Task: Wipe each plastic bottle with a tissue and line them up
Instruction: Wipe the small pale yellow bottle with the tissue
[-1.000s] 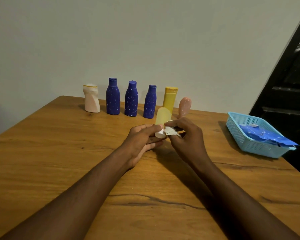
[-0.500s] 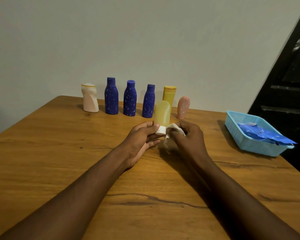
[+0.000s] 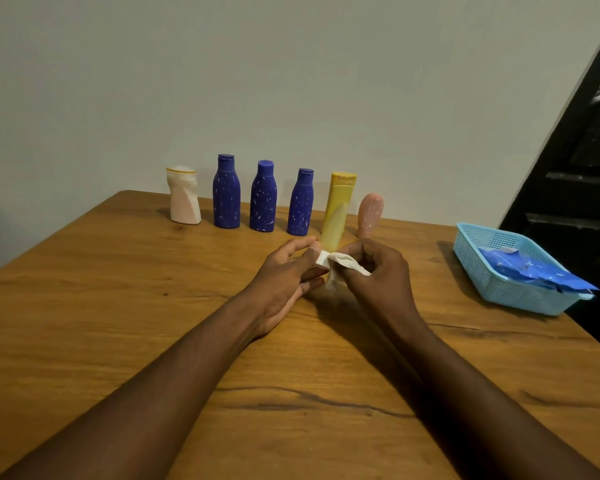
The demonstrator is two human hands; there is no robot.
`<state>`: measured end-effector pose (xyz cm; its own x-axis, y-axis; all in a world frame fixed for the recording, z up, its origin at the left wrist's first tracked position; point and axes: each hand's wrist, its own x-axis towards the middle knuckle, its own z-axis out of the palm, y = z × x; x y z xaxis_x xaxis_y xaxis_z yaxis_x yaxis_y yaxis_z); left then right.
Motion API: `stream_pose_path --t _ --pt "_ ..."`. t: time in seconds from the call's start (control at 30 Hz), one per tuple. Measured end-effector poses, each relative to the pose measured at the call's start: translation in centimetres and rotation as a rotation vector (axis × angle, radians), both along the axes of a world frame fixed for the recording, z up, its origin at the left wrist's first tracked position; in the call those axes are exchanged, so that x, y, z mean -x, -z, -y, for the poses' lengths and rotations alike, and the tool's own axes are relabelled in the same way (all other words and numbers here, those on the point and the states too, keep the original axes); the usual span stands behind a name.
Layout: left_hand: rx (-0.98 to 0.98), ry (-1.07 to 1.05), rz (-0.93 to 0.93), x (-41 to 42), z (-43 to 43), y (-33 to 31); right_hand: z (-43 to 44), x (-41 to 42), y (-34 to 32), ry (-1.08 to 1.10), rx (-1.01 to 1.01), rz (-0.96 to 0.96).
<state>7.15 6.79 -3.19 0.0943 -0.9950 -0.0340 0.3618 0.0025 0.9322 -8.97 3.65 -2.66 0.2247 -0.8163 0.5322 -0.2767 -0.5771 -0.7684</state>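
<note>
A pale yellow tube bottle (image 3: 334,226) with a white cap stands cap-down in the middle of the wooden table (image 3: 118,306). My left hand (image 3: 286,275) pinches its cap end. My right hand (image 3: 378,271) holds a white tissue (image 3: 343,268) against the cap. Behind, along the wall, a row stands upright: a white bottle (image 3: 184,195), three dark blue bottles (image 3: 226,192) (image 3: 263,197) (image 3: 300,202), a taller yellow bottle (image 3: 343,188) and a small pink bottle (image 3: 369,214).
A light blue plastic basket (image 3: 492,278) holding blue packets (image 3: 534,275) sits at the table's right edge. A dark door or frame (image 3: 575,150) rises at the right. The pale wall lies just behind the bottle row.
The held yellow bottle has shifted slightly right, now overlapping the taller yellow bottle behind. My right hand has moved the tissue down around the white cap.
</note>
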Motion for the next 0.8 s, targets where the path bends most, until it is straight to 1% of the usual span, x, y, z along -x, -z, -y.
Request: stream_pose_path --t 0.23,0.33,0.47,0.57,0.73,0.8 --pt "0.033 0.032 -0.018 0.08 -0.32 -0.01 0.12 0.17 -0.32 -0.029 -0.002 0.016" --pt "0.039 0.039 0.023 -0.08 -0.42 -0.17 0.24 0.09 -0.13 -0.020 -0.082 0.044" --pt "0.048 0.076 0.093 -0.17 -0.56 -0.21 0.35 0.15 -0.01 -0.023 -0.224 0.154" --pt "0.057 0.107 0.133 -0.07 -0.55 -0.16 0.39 0.31 -0.07 -0.024 -0.294 0.212" --pt "0.059 0.077 0.131 0.00 -0.54 -0.22 0.24 0.18 -0.04 -0.052 -0.362 0.223" --pt "0.059 0.053 0.111 0.09 -0.53 -0.21 0.18 0.16 0.21 -0.071 -0.397 0.191"
